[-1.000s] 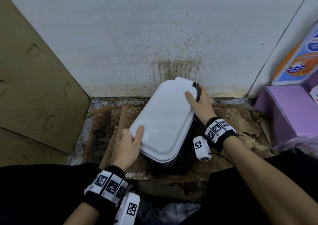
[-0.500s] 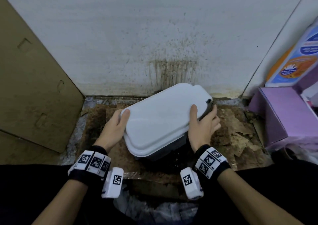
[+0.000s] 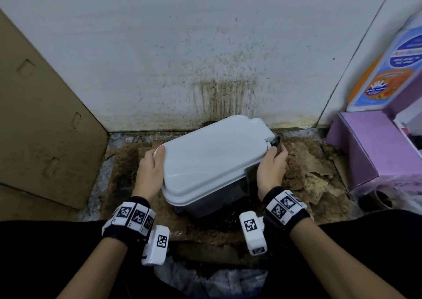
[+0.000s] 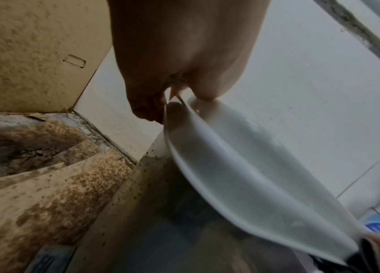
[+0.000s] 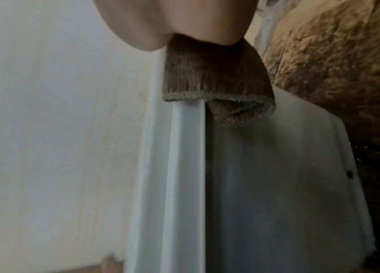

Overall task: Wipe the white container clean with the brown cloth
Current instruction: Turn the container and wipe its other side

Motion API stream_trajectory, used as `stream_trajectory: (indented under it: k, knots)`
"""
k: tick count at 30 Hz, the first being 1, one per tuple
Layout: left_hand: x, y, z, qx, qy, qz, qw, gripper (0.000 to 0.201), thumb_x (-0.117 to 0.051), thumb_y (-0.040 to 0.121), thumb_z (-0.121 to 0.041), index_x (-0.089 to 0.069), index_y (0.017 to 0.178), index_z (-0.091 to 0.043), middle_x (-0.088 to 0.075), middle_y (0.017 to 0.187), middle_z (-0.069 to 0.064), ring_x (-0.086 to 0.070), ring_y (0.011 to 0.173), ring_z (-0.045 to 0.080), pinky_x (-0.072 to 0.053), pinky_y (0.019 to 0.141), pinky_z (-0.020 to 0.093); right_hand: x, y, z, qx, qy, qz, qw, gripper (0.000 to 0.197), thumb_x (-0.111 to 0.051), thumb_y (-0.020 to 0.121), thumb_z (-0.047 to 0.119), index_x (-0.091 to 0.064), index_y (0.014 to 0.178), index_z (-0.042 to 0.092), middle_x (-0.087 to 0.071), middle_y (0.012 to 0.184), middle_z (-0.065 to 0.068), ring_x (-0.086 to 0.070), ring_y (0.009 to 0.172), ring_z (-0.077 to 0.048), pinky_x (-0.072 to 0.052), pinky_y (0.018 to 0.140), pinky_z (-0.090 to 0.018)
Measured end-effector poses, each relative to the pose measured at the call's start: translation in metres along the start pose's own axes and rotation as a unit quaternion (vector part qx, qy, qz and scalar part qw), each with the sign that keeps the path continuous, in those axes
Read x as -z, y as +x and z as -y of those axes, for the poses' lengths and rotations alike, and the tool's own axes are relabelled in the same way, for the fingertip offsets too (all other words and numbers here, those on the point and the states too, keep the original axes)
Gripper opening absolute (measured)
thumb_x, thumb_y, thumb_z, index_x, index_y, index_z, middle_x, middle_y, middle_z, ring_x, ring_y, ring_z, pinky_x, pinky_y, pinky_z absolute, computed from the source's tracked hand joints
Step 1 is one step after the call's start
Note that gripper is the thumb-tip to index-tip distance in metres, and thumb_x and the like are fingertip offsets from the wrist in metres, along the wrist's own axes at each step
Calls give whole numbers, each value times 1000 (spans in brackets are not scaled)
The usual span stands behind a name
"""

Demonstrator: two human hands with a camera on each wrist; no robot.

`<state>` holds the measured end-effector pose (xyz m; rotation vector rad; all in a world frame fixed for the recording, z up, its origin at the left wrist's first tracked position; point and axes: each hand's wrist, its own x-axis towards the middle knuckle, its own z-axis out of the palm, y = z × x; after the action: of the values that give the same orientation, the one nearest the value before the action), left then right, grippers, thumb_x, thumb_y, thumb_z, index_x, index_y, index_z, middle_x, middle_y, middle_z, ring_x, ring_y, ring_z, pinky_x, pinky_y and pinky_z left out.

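Note:
The white container (image 3: 214,152) stands on dirty floor cardboard against the stained wall, its lid on and its long side running left to right. My left hand (image 3: 150,170) grips its left end, thumb on top of the lid rim (image 4: 242,166) and fingers underneath. At the right end, my right hand (image 3: 271,166) holds the brown cloth (image 3: 276,142). In the right wrist view the ribbed cloth (image 5: 214,77) is folded over the lid edge under my thumb, and the grey side wall (image 5: 277,184) shows below it.
A flat cardboard sheet (image 3: 45,116) leans at the left. At the right stand a purple box (image 3: 370,148) and an orange-and-blue pack (image 3: 388,74). Torn, soiled cardboard (image 3: 315,180) covers the floor around the container. The wall (image 3: 223,93) is just behind it.
The container has been turned so its long side lies more crosswise. My left hand moved from the near corner to the left end, and my right hand slid to the right end.

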<state>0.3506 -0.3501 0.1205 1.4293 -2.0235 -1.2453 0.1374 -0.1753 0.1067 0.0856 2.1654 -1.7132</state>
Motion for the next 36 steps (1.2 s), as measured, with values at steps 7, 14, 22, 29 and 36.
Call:
stream_trajectory:
  k: [7, 14, 22, 29, 36]
  knots:
    - [-8, -16, 6, 54, 31, -10, 998, 80, -26, 97, -75, -45, 138, -9, -53, 134, 12, -52, 119, 30, -43, 95, 44, 10, 44, 20, 76, 1, 42, 996, 46, -30, 108, 34, -34, 153, 22, -50, 143, -3, -47, 131, -24, -38, 107, -40]
    - [-16, -35, 14, 45, 48, -3, 998, 95, -38, 88, -82, -29, 151, -11, -50, 146, 8, -53, 128, 29, -46, 106, 50, 13, 60, 34, 108, -60, 196, 973, 53, -44, 103, 53, -41, 150, 30, -53, 143, 8, -52, 127, -14, -44, 99, -34]
    - [-9, -29, 7, 17, 15, 3, 1000, 80, -46, 93, -74, -34, 151, -20, -55, 139, 1, -55, 123, 24, -47, 104, 49, 19, 50, 26, 100, -27, 157, 982, 63, -56, 98, 51, -38, 150, 21, -52, 143, 5, -52, 130, -17, -45, 108, -42]
    - [5, 2, -1, -50, -33, 65, 996, 66, -45, 94, -74, -41, 150, -39, -56, 144, -14, -50, 136, 17, -42, 113, 51, 32, 9, 7, 91, 4, 66, 994, 62, -48, 102, 52, -34, 152, 19, -46, 151, 0, -44, 138, -18, -40, 109, -34]
    - [10, 17, 2, -33, -16, 117, 992, 68, -42, 95, -75, -35, 154, -41, -50, 151, -9, -47, 140, 18, -40, 115, 49, 36, 1, -8, 80, 57, 73, 992, 61, -51, 100, 50, -38, 151, 19, -49, 149, 1, -48, 132, -12, -40, 102, -26]
